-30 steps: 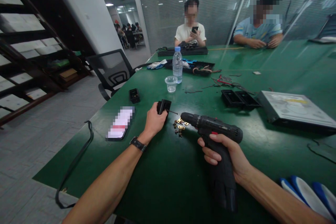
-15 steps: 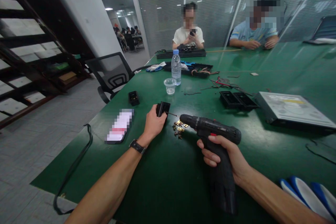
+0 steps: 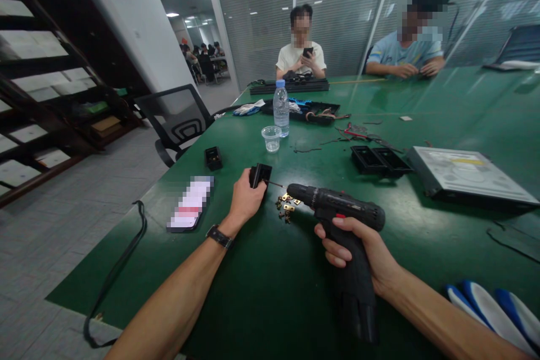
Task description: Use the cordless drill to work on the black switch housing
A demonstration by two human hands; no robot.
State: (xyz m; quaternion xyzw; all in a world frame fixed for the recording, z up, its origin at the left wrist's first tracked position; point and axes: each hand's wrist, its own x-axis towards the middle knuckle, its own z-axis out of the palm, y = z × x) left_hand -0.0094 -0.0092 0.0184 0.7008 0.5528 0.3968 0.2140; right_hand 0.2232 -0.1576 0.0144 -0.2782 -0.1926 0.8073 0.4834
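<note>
Right fingers (image 3: pixel 338 245) grip the drill (image 3: pixel 355 259), barrel (image 3: pixel 343 208) crosswise, bit (image 3: pixel 277 184) leftward; left fingers (image 3: pixel 260 188) clasp a black part (image 3: pixel 264 171)

The left forearm (image 3: pixel 181 292) slants up and inward, the left hand (image 3: pixel 247 198) closed in a grip. The right hand (image 3: pixel 377 253) grips too, thumb (image 3: pixel 350 223) above curled fingers (image 3: pixel 336 247).

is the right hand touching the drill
Touching. The head view shows the right hand wrapped around the handle of the drill, fingers curled round its front and palm against its back, with no gap visible between them.
</note>
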